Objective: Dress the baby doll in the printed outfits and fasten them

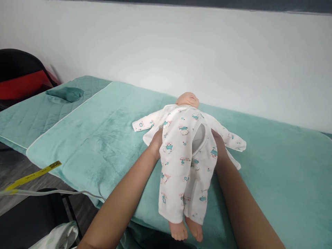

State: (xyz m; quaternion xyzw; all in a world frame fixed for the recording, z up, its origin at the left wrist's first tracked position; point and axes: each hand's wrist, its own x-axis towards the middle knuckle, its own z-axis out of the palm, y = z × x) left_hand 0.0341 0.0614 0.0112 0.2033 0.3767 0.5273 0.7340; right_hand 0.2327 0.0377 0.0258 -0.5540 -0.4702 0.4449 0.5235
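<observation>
A baby doll (188, 99) lies on its back, dressed in a white printed jacket (149, 121) with sleeves spread to both sides. White trousers (175, 173) in the same print cover its legs, with an opening at the crotch and bare feet showing below the cuffs. My left hand (157, 141) grips the trousers along the left side of the doll's waist, its fingers mostly behind the cloth. On the opposite side, my right hand (219, 143) is closed at the trousers' edge, with its fingertips also hidden.
Under the doll is a green plush mat (103, 138), beside a quilted cover (38, 116) bearing a green ring-shaped cushion (64, 95). A white wall (155, 48) stands behind. At left are a black-and-red chair (24, 79), a yellow tag (36, 174) and a pale cable (59, 192).
</observation>
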